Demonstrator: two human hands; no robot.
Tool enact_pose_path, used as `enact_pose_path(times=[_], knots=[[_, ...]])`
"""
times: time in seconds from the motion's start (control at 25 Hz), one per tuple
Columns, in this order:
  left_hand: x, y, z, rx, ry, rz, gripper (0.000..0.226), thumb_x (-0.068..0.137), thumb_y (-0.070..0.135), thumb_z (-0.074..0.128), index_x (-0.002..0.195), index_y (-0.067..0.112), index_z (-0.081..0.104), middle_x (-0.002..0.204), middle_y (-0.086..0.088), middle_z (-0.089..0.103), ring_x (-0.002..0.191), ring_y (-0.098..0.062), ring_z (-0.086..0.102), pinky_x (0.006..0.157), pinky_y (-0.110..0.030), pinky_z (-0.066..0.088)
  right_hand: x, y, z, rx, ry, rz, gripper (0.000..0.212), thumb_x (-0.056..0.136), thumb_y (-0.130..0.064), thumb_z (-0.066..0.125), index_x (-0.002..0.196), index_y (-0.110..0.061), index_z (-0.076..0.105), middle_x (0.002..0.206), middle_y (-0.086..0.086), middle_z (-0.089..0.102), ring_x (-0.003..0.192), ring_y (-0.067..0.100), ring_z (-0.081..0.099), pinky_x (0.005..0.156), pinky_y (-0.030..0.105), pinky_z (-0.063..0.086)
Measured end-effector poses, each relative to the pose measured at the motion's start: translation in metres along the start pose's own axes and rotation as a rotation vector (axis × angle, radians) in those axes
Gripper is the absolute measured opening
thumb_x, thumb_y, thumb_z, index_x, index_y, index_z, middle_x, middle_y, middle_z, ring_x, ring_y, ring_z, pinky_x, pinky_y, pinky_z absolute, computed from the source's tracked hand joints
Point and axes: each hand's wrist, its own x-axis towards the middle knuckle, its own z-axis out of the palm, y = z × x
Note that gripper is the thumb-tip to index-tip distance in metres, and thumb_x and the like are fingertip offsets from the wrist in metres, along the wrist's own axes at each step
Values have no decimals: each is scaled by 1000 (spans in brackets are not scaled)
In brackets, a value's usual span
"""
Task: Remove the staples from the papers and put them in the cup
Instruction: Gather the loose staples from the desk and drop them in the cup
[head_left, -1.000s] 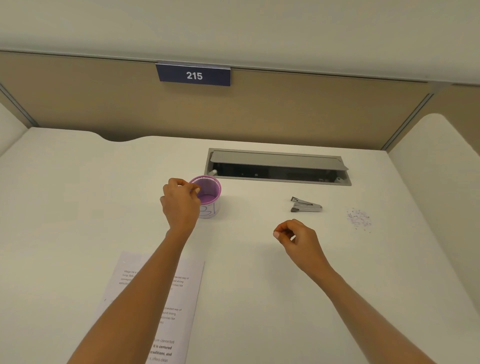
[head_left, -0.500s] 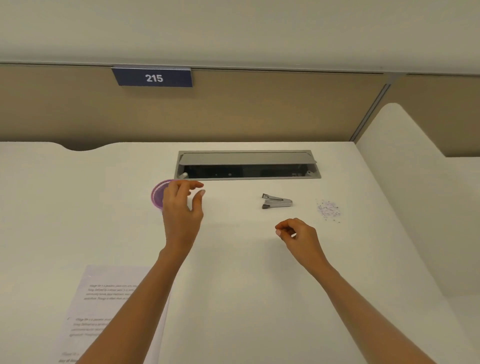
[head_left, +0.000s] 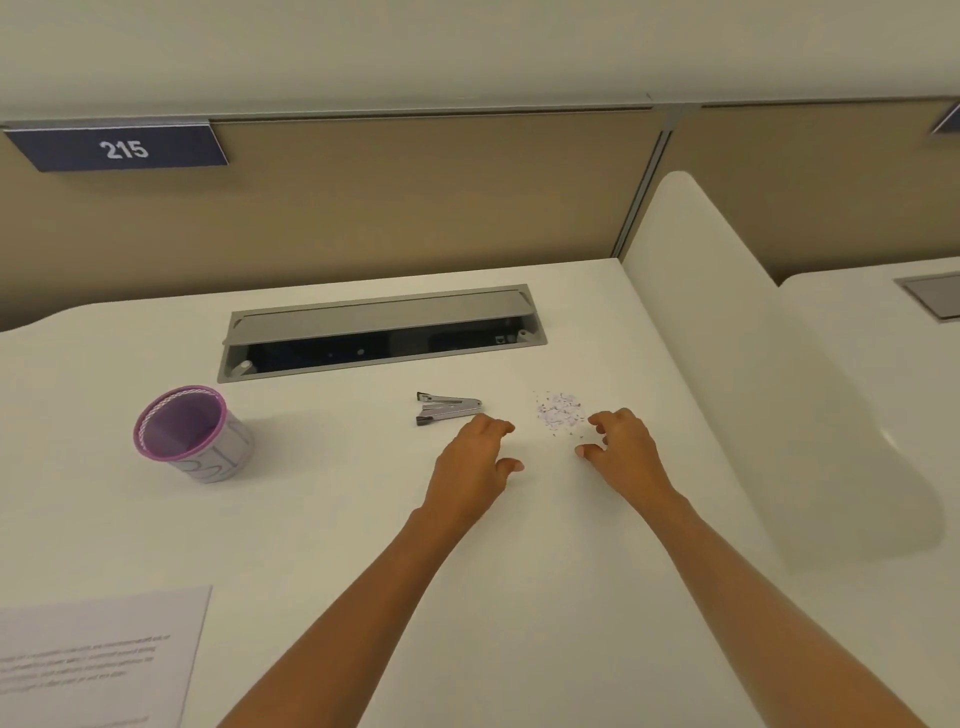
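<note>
A purple-rimmed mesh cup (head_left: 192, 434) stands on the white desk (head_left: 337, 519) at the left. A small pile of loose staples (head_left: 560, 409) lies to the right of a metal staple remover (head_left: 448, 408). My left hand (head_left: 475, 462) hovers just left of the pile, fingers apart, holding nothing. On the pile's right side my right hand (head_left: 621, 449) is curled with fingers spread, empty, its fingertips close to the staples. A printed sheet of paper (head_left: 98, 654) lies at the lower left.
An open grey cable tray (head_left: 379, 332) is set into the desk behind the remover. A tan partition with a "215" sign (head_left: 122, 148) runs along the back. A white side divider (head_left: 727, 338) rises at the right.
My left hand left the cup and moved right to the staple pile. My right hand moved forward to the pile's other side. The view swung right.
</note>
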Motion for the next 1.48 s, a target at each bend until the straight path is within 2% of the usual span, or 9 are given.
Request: enact_pose_path(times=[0.2,0.36,0.56,0.72,0.84,0.96,1.16,1.32,1.48], knots=[[44,22,35,161,-46,-96,43,86,29,69,121,8,57,117,-11,59,102,-29,60,79,-37,50,32,11,3,90,-47,78,35,78,-25,78,106,-12,62,92,1,60,85,19,58,72,26,41],[71,29,50,151,9,-92,32,88,24,68,115,9,62,110,-10,63,95,-28,63,72,-33,48,50,5,9,118,-12,28,17,79,-23,76,90,-11,69,81,0,66,79,21,63,73,31,51],[93,36,60,104,36,-35,31,90,21,65,118,11,58,116,-10,64,97,-24,64,76,-26,47,62,-2,7,184,54,-93,10,85,-16,70,90,-9,75,89,6,74,76,19,65,76,32,55],[96,26,57,94,85,2,47,89,23,66,132,13,50,135,-11,52,117,-26,55,95,-31,47,68,8,-1,144,127,-189,22,92,-8,59,111,-6,68,113,11,65,104,24,59,92,31,48],[96,23,58,156,-44,41,60,96,22,56,148,11,29,155,-12,30,140,-29,34,112,-38,32,62,8,6,15,-1,-300,39,97,-8,49,135,-2,49,138,12,49,129,25,40,106,29,35],[89,20,61,200,-115,146,56,98,14,51,149,8,27,156,-13,30,142,-28,30,115,-35,26,51,4,15,-26,-80,-397,44,97,-7,44,141,-3,42,144,12,42,135,24,33,110,32,35],[67,16,59,200,-104,234,48,97,18,52,142,7,40,147,-11,43,134,-27,40,104,-33,40,32,6,15,-81,-116,-479,43,94,-9,49,137,-7,47,138,6,47,127,21,40,94,35,50],[58,26,63,225,-37,168,27,96,15,52,122,13,60,129,-2,57,118,-21,50,74,-32,48,23,3,15,-201,-74,-419,29,92,-3,52,119,-7,62,122,6,57,114,22,48,73,34,52],[68,43,64,234,-12,80,20,94,14,54,107,13,69,111,-6,62,103,-23,56,72,-33,48,27,-8,16,-281,-42,-318,27,86,5,53,103,-8,69,106,7,60,99,22,51,69,33,49]])
